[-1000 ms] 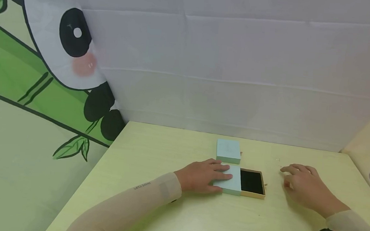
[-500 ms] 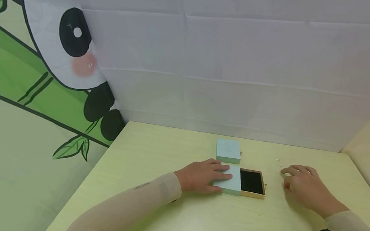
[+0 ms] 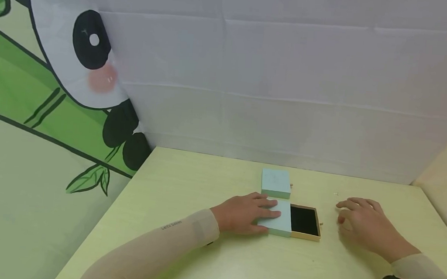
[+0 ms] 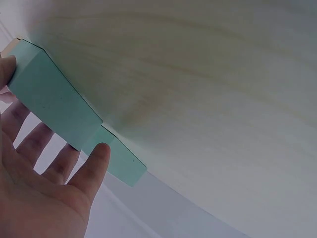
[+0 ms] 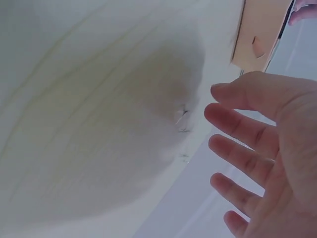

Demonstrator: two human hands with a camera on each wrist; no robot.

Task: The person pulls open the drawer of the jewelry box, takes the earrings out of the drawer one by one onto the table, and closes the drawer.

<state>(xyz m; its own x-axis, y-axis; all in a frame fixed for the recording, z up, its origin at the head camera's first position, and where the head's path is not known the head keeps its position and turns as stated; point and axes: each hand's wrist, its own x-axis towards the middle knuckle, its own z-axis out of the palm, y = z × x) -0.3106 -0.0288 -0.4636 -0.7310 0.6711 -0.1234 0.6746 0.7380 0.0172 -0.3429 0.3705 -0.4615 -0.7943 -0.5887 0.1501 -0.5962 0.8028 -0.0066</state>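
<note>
My left hand (image 3: pixel 243 213) rests on a light blue-green drawer box (image 3: pixel 284 223), fingers spread and straight over its top, the thumb along its near side. From the box's right end a tan drawer (image 3: pixel 305 236) with a black lining is slid partway out. In the left wrist view, the same box (image 4: pixel 57 101) lies under the fingers. My right hand (image 3: pixel 370 227) hovers over the table right of the drawer, fingers loosely bent and holding nothing. Beneath it, the right wrist view shows a few tiny shiny pieces (image 5: pixel 182 116), too small to identify.
A second light blue-green box (image 3: pixel 276 183), shut, sits just behind the first, a small tab at its right side. Another tiny piece (image 3: pixel 336 193) lies on the pale wooden table (image 3: pixel 189 176). Behind the table hangs a white cloth (image 3: pixel 276 73).
My right hand has shifted slightly left, toward the drawer. The left hand and both boxes have stayed in place.
</note>
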